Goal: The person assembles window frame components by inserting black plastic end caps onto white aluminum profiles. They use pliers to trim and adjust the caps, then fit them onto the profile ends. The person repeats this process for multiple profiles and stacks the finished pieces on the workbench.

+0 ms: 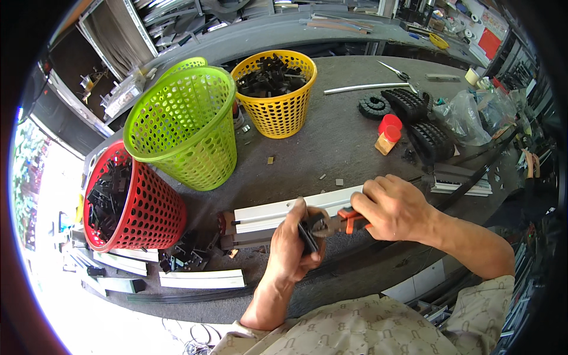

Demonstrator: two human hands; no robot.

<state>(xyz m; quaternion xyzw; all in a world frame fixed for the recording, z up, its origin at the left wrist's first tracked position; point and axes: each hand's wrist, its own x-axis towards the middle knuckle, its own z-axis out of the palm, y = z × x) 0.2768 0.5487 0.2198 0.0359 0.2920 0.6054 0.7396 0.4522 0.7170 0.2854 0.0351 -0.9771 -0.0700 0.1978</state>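
My left hand [286, 247] is closed around a small black plastic piece [307, 238], holding it in front of my body over the table's near side. In my right hand [395, 208], the fingers wrap the orange and black handles of a pair of pliers [349, 219]. The metal head of the pliers meets the black piece at my left fingers. Whether the jaws are biting on it, I cannot tell. Just behind both hands lies a long white profile [260, 214], partly covered by them.
At left stand a red basket [155, 207] of black parts, a green basket [204, 155] and a yellow basket [278, 115] of black parts. Loose black pieces [186, 254] lie beside the red one. Red-lidded jars [387, 139], black ribbed coils [429, 141] and scissors [402, 75] are at right.
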